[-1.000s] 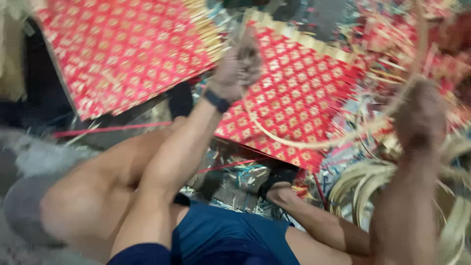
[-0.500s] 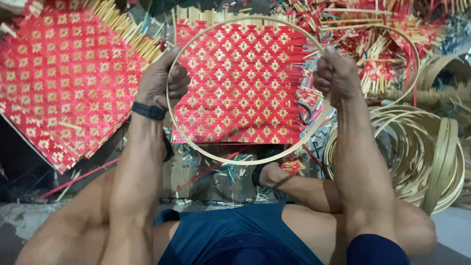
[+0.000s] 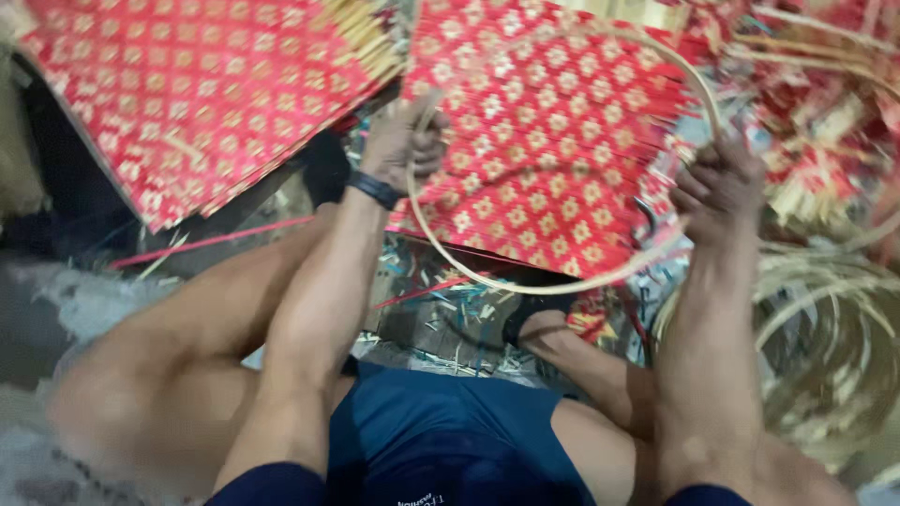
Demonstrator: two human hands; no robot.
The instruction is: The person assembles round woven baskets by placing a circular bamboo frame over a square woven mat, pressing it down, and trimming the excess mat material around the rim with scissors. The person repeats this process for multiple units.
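Observation:
I hold a thin bamboo hoop [image 3: 525, 284] between both hands, in front of my knees. My left hand [image 3: 401, 141], with a dark band on the wrist, grips the hoop's left side. My right hand [image 3: 722, 183] grips its right side. Behind the hoop lies a red woven mat with a gold flower pattern [image 3: 553, 159], its bamboo slat ends showing at the edges. The picture is blurred by motion.
A second red patterned mat [image 3: 197, 94] lies at the upper left. A stack of bamboo hoops [image 3: 825, 337] sits at the right. Loose red and bamboo strips [image 3: 806, 84] are heaped at the upper right. Scraps litter the floor [image 3: 441, 319] by my foot.
The view has swung, so the hoop and both hands now sit further right and a little lower. Both hands have kept their hold on the hoop.

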